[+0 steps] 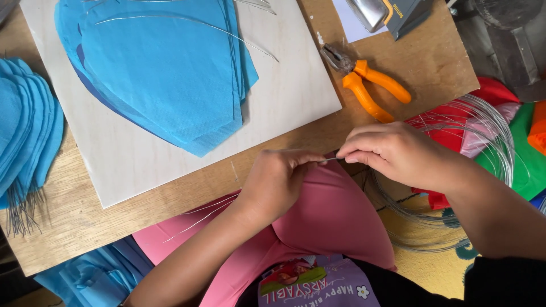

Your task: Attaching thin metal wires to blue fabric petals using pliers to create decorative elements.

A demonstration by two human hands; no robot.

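Observation:
My left hand and my right hand meet at the table's near edge, both pinching a thin silver wire between their fingertips. The wire runs from a loose coil of silver wire lying to the right, under my right wrist. A pink sheet lies across my lap below both hands, with a few thin wires resting on its left part.
A stack of blue petal-shaped paper lies on a pale board with curved wires on top. Orange-handled pliers sit beyond my right hand. More blue petals with wire stems are at left. Red and green sheets lie at right.

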